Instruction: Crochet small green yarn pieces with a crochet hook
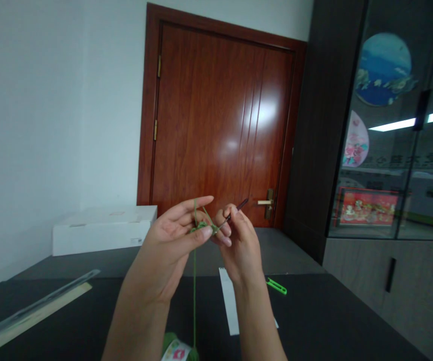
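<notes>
Pinching crochet hook [239, 206] in our right hand [240, 245], fingertips together; our left hand [171, 239] pinching green yarn [201, 226] between thumb and fingers, strand falling to ball [175, 349].

Fibrous matt green yarn [194, 301], glossy dark crochet hook [242, 204], high-gloss varnished wooden door [216, 125], polished brass lever handle [266, 202], matt white cardboard box [103, 233], matt black bench [314, 321]
</notes>
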`<state>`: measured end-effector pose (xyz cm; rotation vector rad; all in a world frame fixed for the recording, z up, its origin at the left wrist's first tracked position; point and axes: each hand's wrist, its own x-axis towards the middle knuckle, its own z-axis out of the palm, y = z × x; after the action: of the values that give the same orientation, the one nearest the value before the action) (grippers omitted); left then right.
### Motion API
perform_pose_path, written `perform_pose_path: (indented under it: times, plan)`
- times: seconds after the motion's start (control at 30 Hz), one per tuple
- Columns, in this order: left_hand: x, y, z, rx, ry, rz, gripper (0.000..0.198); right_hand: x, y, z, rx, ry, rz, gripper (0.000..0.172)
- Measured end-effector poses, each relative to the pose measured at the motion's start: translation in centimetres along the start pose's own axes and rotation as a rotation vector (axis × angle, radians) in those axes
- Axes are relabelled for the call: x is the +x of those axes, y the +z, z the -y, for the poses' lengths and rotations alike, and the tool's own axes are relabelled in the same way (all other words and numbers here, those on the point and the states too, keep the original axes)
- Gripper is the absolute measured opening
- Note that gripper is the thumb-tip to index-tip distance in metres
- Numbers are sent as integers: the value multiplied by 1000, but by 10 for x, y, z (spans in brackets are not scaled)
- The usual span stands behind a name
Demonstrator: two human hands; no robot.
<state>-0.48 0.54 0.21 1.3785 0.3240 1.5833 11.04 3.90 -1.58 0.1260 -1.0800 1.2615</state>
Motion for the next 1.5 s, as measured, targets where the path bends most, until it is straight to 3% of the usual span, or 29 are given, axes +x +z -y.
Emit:
perform_pose_path:
  times: [0.17, 0.4, 0.67, 1.07, 1.13, 1.23, 1.3, 1.37, 1.5]
  plan:
    - [0, 5, 3, 107, 65, -51, 78, 0, -3, -1, -51, 11, 35, 28]
    - [-2, 8, 3, 174, 98, -135, 81, 2, -5, -8, -273, -272, -14, 13]
    - [-1, 2, 5, 155, 49, -147, 78, 3, -10, -11, -242, -243, -124, 14]
    - [0, 4, 2, 114, 16, -145, 79, 2, -7, -9, -248, -211, -111, 15]
    - [-1, 7, 2, 131, 52, -146, 80, 1, -9, -9, -341, -300, -115, 10]
    - [-2, 10, 2, 144, 91, -176, 80, -3, -15, -10, -672, -622, -136, 5]
    - [-2, 9, 3, 66, 3, -130, 78, -5, -17, -12, -854, -827, -137, 14]
    - [-1, 6, 4, -61, -150, -39, 73, -6, -16, -14, -825, -908, -159, 16]
    - [2, -1, 5, -181, -263, 59, 73, -1, -8, -17, -494, -719, -155, 7]
